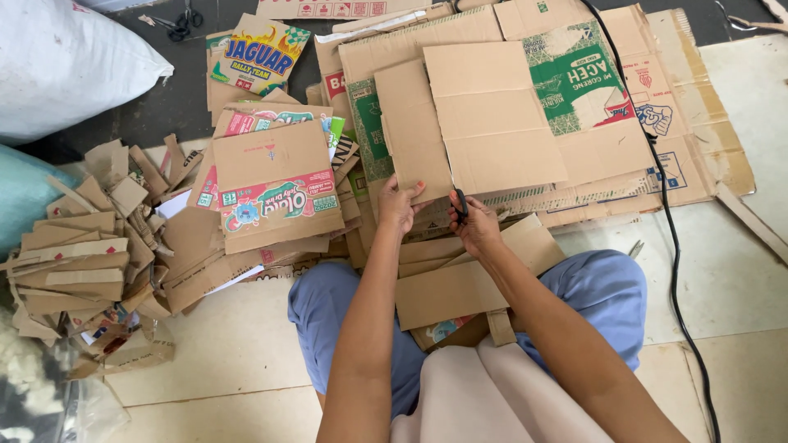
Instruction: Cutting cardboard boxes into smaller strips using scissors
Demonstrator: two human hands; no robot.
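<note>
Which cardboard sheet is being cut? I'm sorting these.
The plain brown cardboard sheet atop the flattened stack, held by the left hand; the right hand works scissors into its edge.

Bare forearms here, no sleeves reaching the wrists, no watch or bracelet showing. The left hand [400, 205] and right hand [474, 228] wear no gloves. Light blue trousers [603, 287] cover both knees, and a pale pinkish-beige top [476, 394] drapes over the lap.

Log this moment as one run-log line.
left hand: grips plain cardboard sheet edge | right hand: holds black-handled scissors at same edge | cut strips pile: person's left
</note>
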